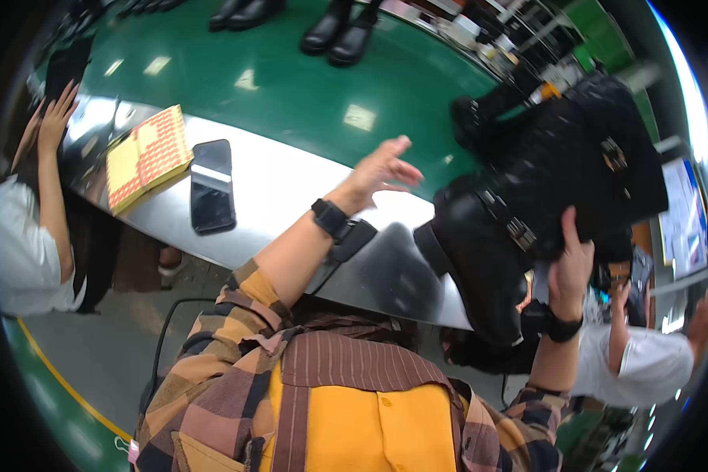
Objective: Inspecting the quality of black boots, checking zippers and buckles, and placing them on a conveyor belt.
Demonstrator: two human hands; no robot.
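My right hand (pixel 572 263) grips a tall black boot (pixel 558 181) by its shaft, the thumb lying along the near side. Metal buckles and straps cross the boot, which is tilted on its side above the metal strip of the workbench. Fingers apart and holding nothing, my left hand (pixel 384 171) is over the bench, to the left of the boot. A small black object (pixel 355 240) shows beside my left wrist; I cannot make out its kind. Another dark boot (pixel 468 122) partly appears behind the held one.
The long bench has a green surface (pixel 283 86) beyond its metal strip. A phone (pixel 212 187) and a yellow patterned box (pixel 149 157) lie to the left. Black boots (pixel 338 35) stand at the far side. One person (pixel 35 236) works at left, another (pixel 641 354) at right.
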